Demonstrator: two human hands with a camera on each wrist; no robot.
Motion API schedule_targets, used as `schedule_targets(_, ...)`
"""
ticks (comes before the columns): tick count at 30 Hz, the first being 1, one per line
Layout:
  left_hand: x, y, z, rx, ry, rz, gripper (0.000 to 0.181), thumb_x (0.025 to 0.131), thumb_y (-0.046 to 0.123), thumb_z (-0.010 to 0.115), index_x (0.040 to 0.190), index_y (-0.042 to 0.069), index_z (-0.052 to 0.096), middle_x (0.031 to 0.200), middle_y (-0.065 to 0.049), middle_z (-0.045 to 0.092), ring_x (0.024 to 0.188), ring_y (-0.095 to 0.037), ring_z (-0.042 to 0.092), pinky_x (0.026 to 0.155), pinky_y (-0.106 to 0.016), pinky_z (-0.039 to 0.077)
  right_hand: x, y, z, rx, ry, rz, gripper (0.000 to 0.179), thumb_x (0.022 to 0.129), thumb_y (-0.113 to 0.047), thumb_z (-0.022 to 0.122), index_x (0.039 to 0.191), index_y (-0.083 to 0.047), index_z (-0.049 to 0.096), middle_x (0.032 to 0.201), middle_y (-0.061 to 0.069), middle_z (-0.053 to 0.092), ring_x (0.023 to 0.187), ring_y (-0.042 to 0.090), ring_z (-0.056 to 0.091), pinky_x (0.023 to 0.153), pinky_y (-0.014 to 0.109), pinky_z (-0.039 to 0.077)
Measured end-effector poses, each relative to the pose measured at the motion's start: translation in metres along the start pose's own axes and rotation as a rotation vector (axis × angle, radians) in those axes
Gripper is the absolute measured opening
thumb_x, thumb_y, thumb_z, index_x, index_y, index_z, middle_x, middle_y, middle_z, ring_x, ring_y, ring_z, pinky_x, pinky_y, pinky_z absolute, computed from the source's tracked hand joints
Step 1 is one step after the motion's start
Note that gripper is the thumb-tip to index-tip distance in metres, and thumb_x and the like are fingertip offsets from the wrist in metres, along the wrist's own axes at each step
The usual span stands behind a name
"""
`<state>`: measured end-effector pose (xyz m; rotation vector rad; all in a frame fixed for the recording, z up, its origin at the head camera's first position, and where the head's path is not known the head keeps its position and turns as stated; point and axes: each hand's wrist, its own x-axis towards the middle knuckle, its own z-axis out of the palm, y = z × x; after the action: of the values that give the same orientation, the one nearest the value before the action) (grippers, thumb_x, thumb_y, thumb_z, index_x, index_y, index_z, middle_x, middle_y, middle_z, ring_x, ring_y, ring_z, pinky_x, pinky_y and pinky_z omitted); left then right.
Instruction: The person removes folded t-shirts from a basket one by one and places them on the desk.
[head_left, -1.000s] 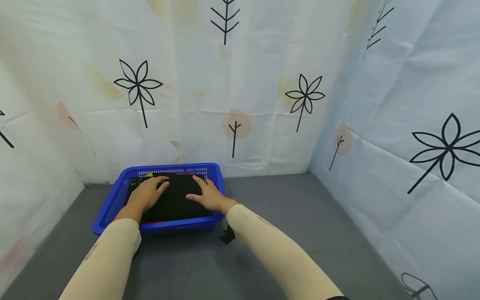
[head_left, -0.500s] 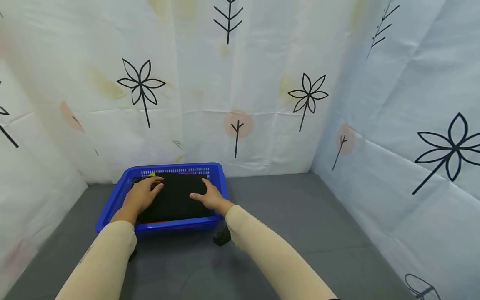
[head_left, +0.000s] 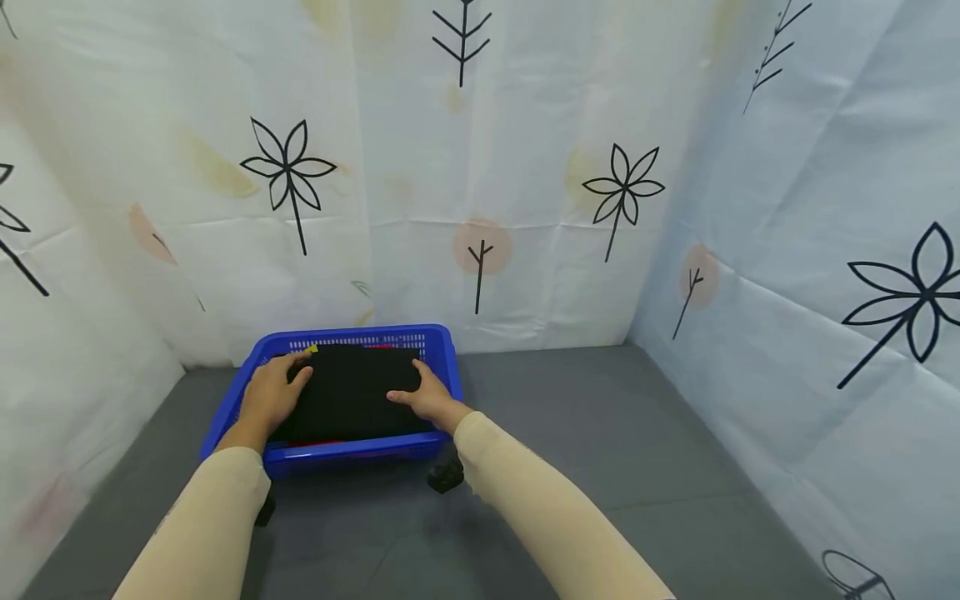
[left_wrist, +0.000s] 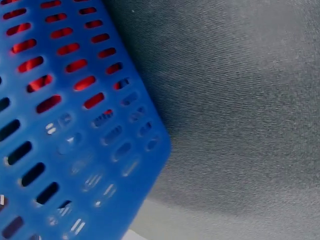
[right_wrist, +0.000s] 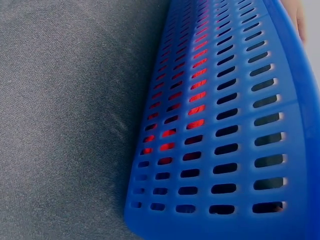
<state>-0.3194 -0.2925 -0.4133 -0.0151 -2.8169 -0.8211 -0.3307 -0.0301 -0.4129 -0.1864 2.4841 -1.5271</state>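
In the head view, a flat black rectangular thing point(head_left: 356, 400) lies in a blue plastic basket point(head_left: 352, 451); what kind of thing it is, I cannot tell. My left hand point(head_left: 270, 392) is at its left side, thumb spread over the black surface and fingers reaching toward the back left corner. At the right side, my right hand point(head_left: 431, 396) has its thumb pointing inward over the black surface and a finger near the back right corner. Neither hand shows in full in the wrist views, where the slotted basket wall point(left_wrist: 115, 145) fills much of the picture.
Red material point(right_wrist: 197, 95) shows through the basket's slots, and a yellow bit point(head_left: 312, 348) peeks out at the back. The basket stands on a grey cloth-like surface point(head_left: 570, 433), close to a patterned white curtain point(head_left: 525, 283). Dark wrist devices point(head_left: 446, 475) hang under the forearms.
My left hand has slid off the black thing's top toward its left edge. The right hand has shifted slightly toward the right edge. The whole view has drifted a little.
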Motion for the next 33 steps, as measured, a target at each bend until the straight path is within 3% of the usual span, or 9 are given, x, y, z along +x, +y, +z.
schedule_targets(9, -0.005, -0.011, 0.001, -0.081, 0.069, -0.002, 0.054, 0.107, 0.038, 0.038, 0.146, 0.002, 0.043, 0.155, -0.030, 0.021, 0.137, -0.059, 0.018, 0.105, -0.075, 0.019, 0.001, 0.001, 0.005, 0.028, 0.001, 0.017, 0.082, 0.089, -0.025, 0.075, 0.155, -0.017, 0.029, 0.160, 0.014, 0.029, 0.145, 0.035, 0.030, 0.114, 0.051, 0.034)
schedule_targets(19, -0.002, -0.010, 0.000, -0.197, -0.013, -0.089, 0.063, 0.106, 0.042, 0.035, 0.153, 0.002, 0.026, 0.158, -0.033, 0.000, 0.138, -0.062, 0.013, 0.105, -0.076, 0.020, 0.004, 0.002, 0.003, 0.090, -0.001, 0.057, 0.080, 0.090, -0.022, 0.074, 0.156, -0.018, 0.028, 0.161, 0.012, 0.026, 0.144, 0.035, 0.032, 0.112, 0.050, 0.037)
schedule_targets(27, 0.003, -0.013, 0.001, -0.225, -0.039, -0.127, 0.065, 0.106, 0.042, 0.035, 0.155, 0.001, 0.020, 0.155, -0.038, 0.007, 0.139, -0.060, 0.013, 0.107, -0.074, 0.018, 0.003, -0.001, 0.000, 0.118, -0.007, 0.066, 0.081, 0.090, -0.020, 0.073, 0.156, -0.019, 0.027, 0.161, 0.013, 0.025, 0.145, 0.035, 0.030, 0.113, 0.049, 0.036)
schedule_targets(33, 0.001, -0.017, 0.001, -0.211, -0.103, -0.148, 0.073, 0.105, 0.049, 0.035, 0.157, 0.004, 0.012, 0.156, -0.037, 0.010, 0.137, -0.061, 0.016, 0.107, -0.073, 0.021, 0.003, 0.000, 0.001, 0.157, -0.005, 0.081, 0.080, 0.090, -0.019, 0.073, 0.156, -0.020, 0.028, 0.161, 0.015, 0.026, 0.143, 0.035, 0.033, 0.112, 0.048, 0.037)
